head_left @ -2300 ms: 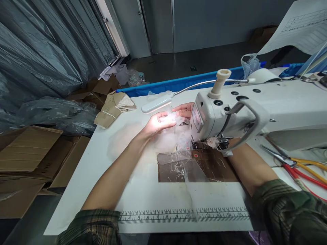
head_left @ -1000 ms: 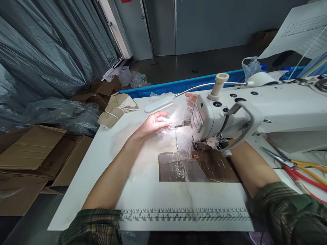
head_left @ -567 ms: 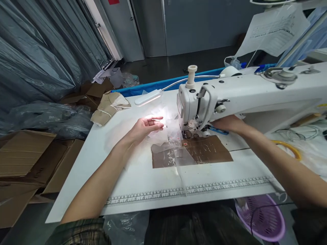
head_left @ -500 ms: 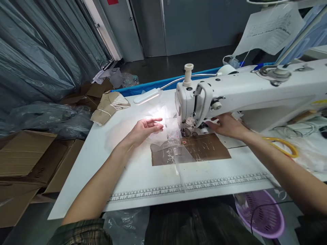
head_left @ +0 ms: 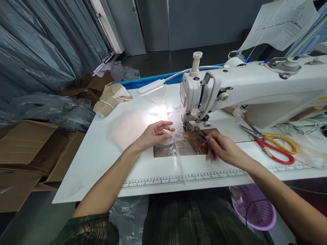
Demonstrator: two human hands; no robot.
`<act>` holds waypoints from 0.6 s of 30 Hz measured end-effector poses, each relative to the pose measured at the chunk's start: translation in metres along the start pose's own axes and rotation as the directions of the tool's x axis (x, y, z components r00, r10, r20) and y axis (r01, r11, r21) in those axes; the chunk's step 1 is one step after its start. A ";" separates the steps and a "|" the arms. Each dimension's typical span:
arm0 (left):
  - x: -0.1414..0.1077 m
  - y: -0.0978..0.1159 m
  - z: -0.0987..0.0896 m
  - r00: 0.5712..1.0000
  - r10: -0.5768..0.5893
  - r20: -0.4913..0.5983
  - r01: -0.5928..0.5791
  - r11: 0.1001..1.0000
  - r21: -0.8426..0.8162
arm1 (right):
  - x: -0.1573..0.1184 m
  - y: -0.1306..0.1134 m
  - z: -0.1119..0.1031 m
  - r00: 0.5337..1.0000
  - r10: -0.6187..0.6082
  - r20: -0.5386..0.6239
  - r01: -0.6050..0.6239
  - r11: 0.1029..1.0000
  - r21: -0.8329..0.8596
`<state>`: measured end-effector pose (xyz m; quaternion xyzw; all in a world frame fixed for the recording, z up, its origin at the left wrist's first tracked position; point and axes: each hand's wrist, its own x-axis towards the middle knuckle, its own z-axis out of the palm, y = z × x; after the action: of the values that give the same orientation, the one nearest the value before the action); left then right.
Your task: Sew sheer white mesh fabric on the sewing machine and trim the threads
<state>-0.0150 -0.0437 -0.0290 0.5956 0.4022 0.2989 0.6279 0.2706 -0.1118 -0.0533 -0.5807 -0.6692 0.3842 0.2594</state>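
Note:
In the head view my left hand pinches sheer white fabric between thumb and curled fingers, just left of the needle area. The fabric lies partly over a shiny brown sheet on the sewing table. My right hand, blurred, is closed around a small dark pointed tool over the sheet's right part; the tool's exact kind is unclear. The white sewing machine stands right behind both hands, its presser foot close to the fabric.
Red-handled scissors and yellow-handled scissors lie to the right. A lamp lights the white table, which has a ruler strip along its front. A tied tan bundle is at the back left; a purple basket stands below.
My right hand has come from behind the machine's needle head toward me, now with a dark tool in it. My left hand has shifted slightly right and down. The view has moved, showing both scissors.

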 end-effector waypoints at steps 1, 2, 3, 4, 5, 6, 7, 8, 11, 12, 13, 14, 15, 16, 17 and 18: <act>0.000 0.000 0.001 1.000 0.010 -0.009 -0.010 1.000 0.002 | -0.003 -0.010 0.008 0.998 -0.007 0.057 0.004 0.999 0.050; 0.000 0.000 0.002 1.000 0.020 -0.019 -0.020 1.000 0.003 | -0.002 -0.019 0.016 0.997 -0.053 0.061 0.050 0.997 0.051; 0.000 0.000 0.003 0.999 0.031 -0.028 -0.031 1.000 0.001 | 0.002 -0.028 0.023 0.993 -0.113 0.029 0.113 0.993 0.024; -0.001 0.000 0.004 0.998 0.040 -0.038 -0.040 0.999 0.001 | 0.008 -0.036 0.029 0.987 -0.159 0.002 0.159 0.987 -0.015; -0.001 0.001 0.004 0.998 0.047 -0.045 -0.046 0.999 0.003 | 0.015 -0.042 0.034 0.982 -0.186 -0.018 0.185 0.981 -0.054; -0.003 0.002 0.004 0.997 0.052 -0.051 -0.052 0.999 0.007 | 0.023 -0.047 0.038 0.980 -0.197 -0.029 0.194 0.977 -0.085; -0.004 0.003 0.004 0.997 0.056 -0.056 -0.055 0.998 0.011 | 0.031 -0.051 0.042 0.981 -0.191 -0.029 0.187 0.976 -0.109; -0.004 0.004 0.004 0.996 0.059 -0.060 -0.059 0.998 0.013 | 0.038 -0.054 0.044 0.983 -0.180 -0.027 0.175 0.976 -0.132; -0.005 0.006 0.002 0.996 0.065 -0.066 -0.064 0.998 0.007 | 0.052 -0.060 0.050 0.984 -0.178 -0.021 0.171 0.965 -0.201; -0.005 0.006 0.001 0.996 0.064 -0.067 -0.064 0.998 0.002 | 0.054 -0.061 0.052 0.983 -0.184 -0.018 0.175 0.960 -0.218; -0.005 0.006 0.001 0.996 0.063 -0.067 -0.063 0.998 0.001 | 0.056 -0.062 0.054 0.981 -0.192 -0.017 0.183 0.956 -0.228; -0.005 0.005 0.000 0.996 0.061 -0.066 -0.061 0.998 0.003 | 0.056 -0.062 0.056 0.979 -0.202 -0.020 0.192 0.954 -0.231; -0.005 0.005 0.000 0.996 0.059 -0.065 -0.058 0.998 0.006 | 0.057 -0.063 0.058 0.977 -0.212 -0.028 0.200 0.953 -0.229; -0.005 0.004 0.000 0.996 0.058 -0.063 -0.058 0.998 0.013 | 0.057 -0.063 0.059 0.974 -0.224 -0.041 0.210 0.952 -0.225; -0.005 0.003 0.000 0.996 0.061 -0.062 -0.060 0.998 0.023 | 0.057 -0.062 0.061 0.970 -0.238 -0.055 0.221 0.950 -0.219; -0.005 0.003 0.000 0.996 0.065 -0.060 -0.063 0.997 0.040 | 0.056 -0.061 0.062 0.964 -0.255 -0.074 0.235 0.949 -0.211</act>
<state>-0.0171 -0.0477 -0.0251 0.6107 0.4077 0.3292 0.5937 0.1753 -0.0721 -0.0443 -0.5347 -0.7576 0.2501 0.2787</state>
